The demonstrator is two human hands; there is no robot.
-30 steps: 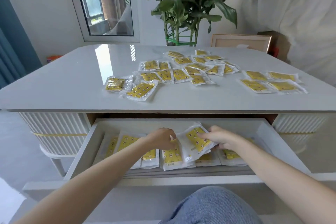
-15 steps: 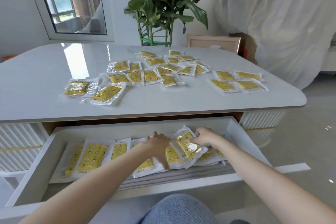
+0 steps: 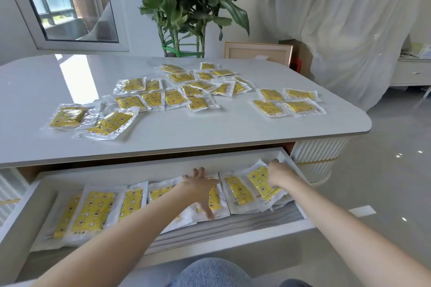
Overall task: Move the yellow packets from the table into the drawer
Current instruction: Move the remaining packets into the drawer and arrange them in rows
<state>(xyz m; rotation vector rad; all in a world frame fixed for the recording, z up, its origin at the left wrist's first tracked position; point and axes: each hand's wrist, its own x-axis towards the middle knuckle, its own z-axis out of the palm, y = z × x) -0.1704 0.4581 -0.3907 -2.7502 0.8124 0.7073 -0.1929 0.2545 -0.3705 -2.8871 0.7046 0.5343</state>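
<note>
Drawer (image 3: 163, 171) nearly full; right hand (image 3: 278, 173) at its right wall

Yellow packets on the desk (image 3: 35, 91): about twenty-one.
- Left pair (image 3: 67, 115): two.
- Middle cluster (image 3: 175, 98): about fifteen; overlap prevents a firm figure.
- Right group (image 3: 268, 107): four.

Yellow packets in the drawer (image 3: 233, 236): at least seven showing in the row (image 3: 93, 207); further ones lie underneath at the right end, count not determinable.

Open drawers: one. Hands in view: two, the left hand (image 3: 200, 190) and the right hand (image 3: 278, 173). Potted plant (image 3: 186, 2): one. Picture frame (image 3: 257, 52): one.
</note>
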